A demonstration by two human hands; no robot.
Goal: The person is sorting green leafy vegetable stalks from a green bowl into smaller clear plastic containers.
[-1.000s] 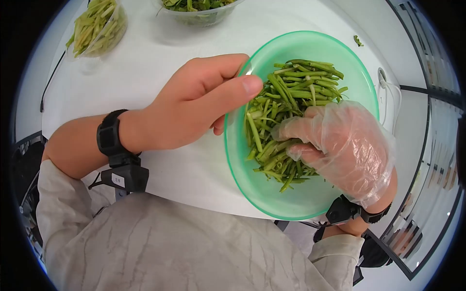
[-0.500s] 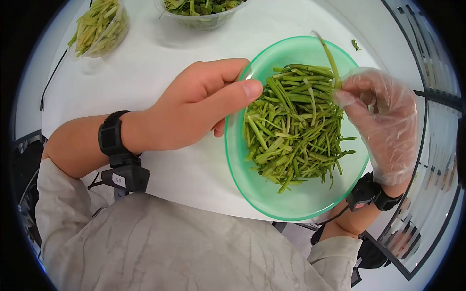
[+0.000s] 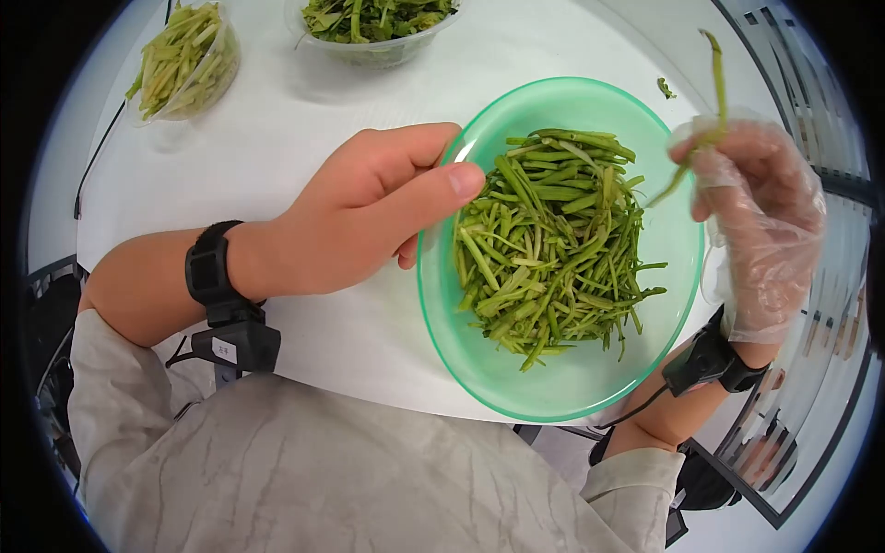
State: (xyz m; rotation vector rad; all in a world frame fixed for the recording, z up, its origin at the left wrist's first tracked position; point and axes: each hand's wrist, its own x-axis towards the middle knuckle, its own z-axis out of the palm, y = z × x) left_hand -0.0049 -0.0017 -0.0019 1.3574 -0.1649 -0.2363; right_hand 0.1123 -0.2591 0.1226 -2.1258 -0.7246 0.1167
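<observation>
One white bench (image 3: 249,166) spreads beneath and beyond the left fingers. One green bowl (image 3: 662,253) lies to the right of those fingers, its rim clamped between thumb and fingers of the left hand (image 3: 341,217), thumb on the inner side. The right hand (image 3: 770,217), in one clear glove, is up by the bowl's right edge, thumb and fingers pinched together on a stem. One heap of cut green stems (image 3: 553,240), too many to count, lies in the bowl, just right of the left thumb. Two clear containers stand beyond the left fingers: a leafy one (image 3: 383,53) almost straight ahead, a stem-filled one (image 3: 212,83) farther left. One thin stem (image 3: 719,78) pokes out above and below the right fingers. One leaf scrap (image 3: 665,88) lies beyond them, slightly left.
</observation>
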